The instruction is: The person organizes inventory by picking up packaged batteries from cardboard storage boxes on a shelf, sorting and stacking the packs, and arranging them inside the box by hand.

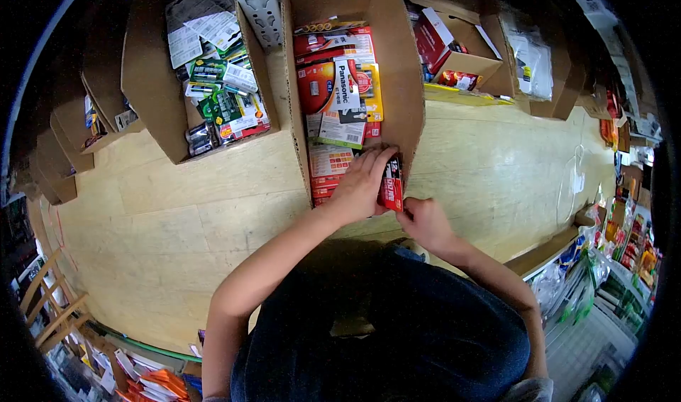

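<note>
My left hand (363,183) reaches over the near end of a long cardboard box (418,118). Its fingers are bent over a red and black battery pack (391,186) standing at the box's near right corner. Just beside the pack's lower corner, my right hand (428,224) is closed, fingers curled; whatever it pinches is hidden. Inside the box lie several red and yellow Panasonic battery packs (319,87), and white-backed cards (337,129) are among them. More red packs (326,183) stand near my left wrist.
To the left, another cardboard box (152,83) holds green battery packs (209,72) and loose cells (202,139). At the back right stands an opened carton (468,65) with red packs. Wooden flooring (177,217) surrounds the boxes. Packaged goods (567,295) crowd the right edge.
</note>
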Action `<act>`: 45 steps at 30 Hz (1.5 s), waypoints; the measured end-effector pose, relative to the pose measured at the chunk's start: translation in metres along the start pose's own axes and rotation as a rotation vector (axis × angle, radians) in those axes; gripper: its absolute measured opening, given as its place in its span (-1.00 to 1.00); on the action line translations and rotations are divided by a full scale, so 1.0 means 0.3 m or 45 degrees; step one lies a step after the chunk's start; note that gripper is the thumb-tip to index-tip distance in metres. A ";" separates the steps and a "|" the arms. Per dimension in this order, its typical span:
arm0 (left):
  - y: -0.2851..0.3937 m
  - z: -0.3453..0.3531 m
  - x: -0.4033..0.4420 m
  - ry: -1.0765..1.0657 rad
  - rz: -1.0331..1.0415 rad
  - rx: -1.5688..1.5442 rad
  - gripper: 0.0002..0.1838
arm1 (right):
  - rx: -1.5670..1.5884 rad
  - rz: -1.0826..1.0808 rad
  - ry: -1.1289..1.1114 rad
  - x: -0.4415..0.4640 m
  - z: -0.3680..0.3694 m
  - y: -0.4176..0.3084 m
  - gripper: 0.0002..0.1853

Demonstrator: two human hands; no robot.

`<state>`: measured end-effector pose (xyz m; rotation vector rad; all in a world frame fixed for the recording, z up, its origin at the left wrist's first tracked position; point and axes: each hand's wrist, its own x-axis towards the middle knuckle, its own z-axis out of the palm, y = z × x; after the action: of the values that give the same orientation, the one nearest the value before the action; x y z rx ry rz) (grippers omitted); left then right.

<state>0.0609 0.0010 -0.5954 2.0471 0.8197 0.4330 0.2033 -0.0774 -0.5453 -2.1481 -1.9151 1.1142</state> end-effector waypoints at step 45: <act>-0.009 -0.153 0.068 0.103 -0.237 0.535 0.15 | 1.715 0.229 -0.219 0.224 0.131 0.008 -0.76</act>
<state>0.0485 0.0435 -0.5715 2.3162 1.2214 0.2549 0.1823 -0.0347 -0.6068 -1.3932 -0.5127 1.8502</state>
